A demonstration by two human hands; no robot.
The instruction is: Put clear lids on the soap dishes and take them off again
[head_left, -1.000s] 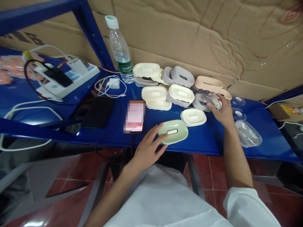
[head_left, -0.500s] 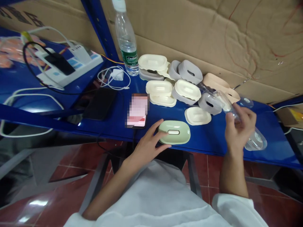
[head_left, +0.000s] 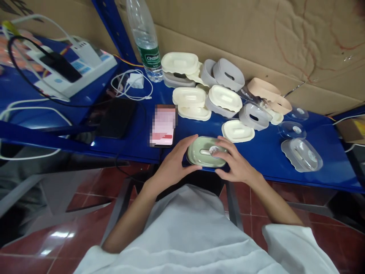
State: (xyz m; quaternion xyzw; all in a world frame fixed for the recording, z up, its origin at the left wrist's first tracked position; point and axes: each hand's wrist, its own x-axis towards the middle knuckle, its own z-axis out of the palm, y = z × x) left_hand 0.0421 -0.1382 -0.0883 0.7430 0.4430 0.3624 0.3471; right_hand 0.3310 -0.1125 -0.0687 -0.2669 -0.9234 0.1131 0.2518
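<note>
At the front edge of the blue table is a pale green oval box (head_left: 196, 156) with a slot in the middle of its top and a white piece in the slot. A clear plastic cover (head_left: 213, 150) with a round sticker lies over the box's top. My left hand (head_left: 174, 163) is curled round the left end, thumb in front and fingers behind. On the right end my right hand (head_left: 237, 164) grips the clear cover, fingers over its top and back, thumb low in front. Whether the cover is fully seated I cannot tell.
Behind stand several cream lids (head_left: 189, 97) and grey boxes (head_left: 228, 74), with peach parts (head_left: 264, 89) farther right. A phone (head_left: 164, 125) lies left of my hands, near a water bottle (head_left: 149, 53) and power strip (head_left: 65, 82). Clear-covered parts (head_left: 302, 154) lie at right.
My right hand has come left from the right side with the clear cover, which now lies over the green box. My left hand has stayed at the box's left end. The view has shifted slightly.
</note>
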